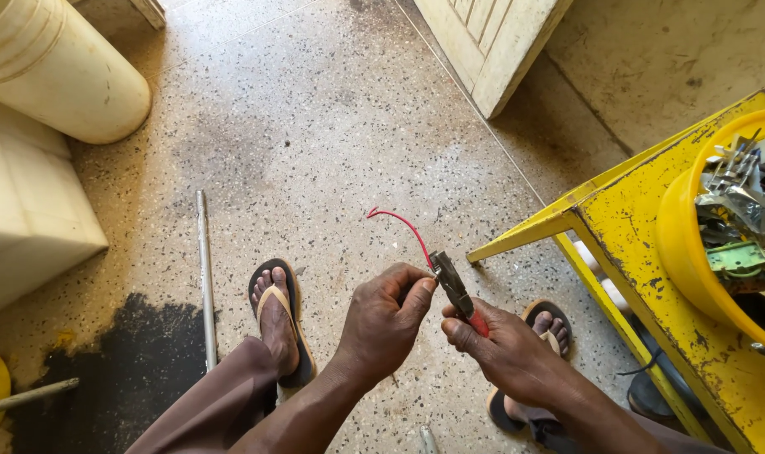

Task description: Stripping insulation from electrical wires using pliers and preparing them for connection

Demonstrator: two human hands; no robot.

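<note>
Above speckled floor (332,126), left hand (386,324) is pinching red wire (403,223); right hand (504,349) is gripping pliers (451,282) closed, biting the wire.

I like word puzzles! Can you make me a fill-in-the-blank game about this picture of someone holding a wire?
1. The thin wire is coloured ____.
2. The right hand grips a pair of ____.
3. The left hand pinches the wire beside the tool's ____.
4. The table on the right is painted ____.

Missing words: red; pliers; jaws; yellow
</note>
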